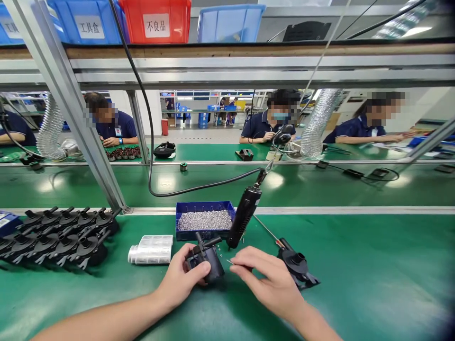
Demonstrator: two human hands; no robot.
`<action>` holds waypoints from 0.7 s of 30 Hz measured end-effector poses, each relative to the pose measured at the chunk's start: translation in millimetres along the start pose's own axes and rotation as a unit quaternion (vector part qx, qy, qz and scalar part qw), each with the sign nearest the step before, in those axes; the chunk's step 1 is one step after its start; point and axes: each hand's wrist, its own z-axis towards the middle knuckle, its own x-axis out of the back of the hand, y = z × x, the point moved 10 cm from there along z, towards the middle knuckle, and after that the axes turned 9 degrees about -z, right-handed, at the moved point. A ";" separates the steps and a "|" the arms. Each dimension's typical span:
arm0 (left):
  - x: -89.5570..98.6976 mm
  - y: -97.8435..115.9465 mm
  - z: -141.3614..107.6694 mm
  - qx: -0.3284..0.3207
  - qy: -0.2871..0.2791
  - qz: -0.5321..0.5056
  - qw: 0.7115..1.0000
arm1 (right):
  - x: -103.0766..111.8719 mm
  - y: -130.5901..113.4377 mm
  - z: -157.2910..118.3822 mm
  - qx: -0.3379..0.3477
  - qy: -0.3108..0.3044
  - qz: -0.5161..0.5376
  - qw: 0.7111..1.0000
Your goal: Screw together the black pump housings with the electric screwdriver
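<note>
My left hand (188, 272) is closed around a black plastic housing (212, 265) with a crossed, tube-like top, held tilted just above the green table. To its right, my right hand (265, 277) pinches a thin, light pin-like piece (229, 262) between thumb and fingertips; most of it is hidden. A black electric screwdriver (245, 215) hangs from above, its lower end between my hands. Several tiny rings (221, 255) lie on the table by the housing. Behind it stands a blue tray (204, 234) of small shiny metal parts. Another black plastic assembly (298, 265) lies beyond my right hand.
Rows of black assemblies (64, 239) fill the left side. A roll of silvery labels (151, 249) lies near my left hand. The screwdriver's black cable (151, 142) loops overhead. A metal post (78, 109) rises at left. Several co-workers sit across the bench.
</note>
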 end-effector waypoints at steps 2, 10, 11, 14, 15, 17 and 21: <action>1.5 -0.9 0.3 -0.007 0.010 0.007 1.000 | -3.0 -9.3 -0.3 0.009 0.039 0.043 0.998; -2.3 -7.2 -1.3 0.018 -0.026 0.052 0.998 | -34.3 0.3 -4.1 -0.086 0.018 0.030 0.996; -3.0 -8.3 -1.2 0.023 -0.030 0.046 0.998 | -34.2 2.2 -4.2 -0.100 0.012 0.022 0.995; -5.3 -9.6 -0.7 0.033 -0.031 0.030 0.999 | -27.5 2.6 -2.8 -0.117 0.009 0.003 0.993; -5.3 -8.6 -0.6 0.032 -0.025 0.030 0.999 | -24.5 1.6 -1.9 -0.116 0.012 0.002 0.993; -4.7 -5.0 -0.6 0.024 -0.010 0.038 0.999 | -19.5 -1.1 0.0 -0.104 0.017 0.004 0.994; -6.4 -2.2 -1.1 0.029 -0.008 0.039 0.999 | -17.9 -11.3 1.8 -0.040 0.029 -0.003 0.999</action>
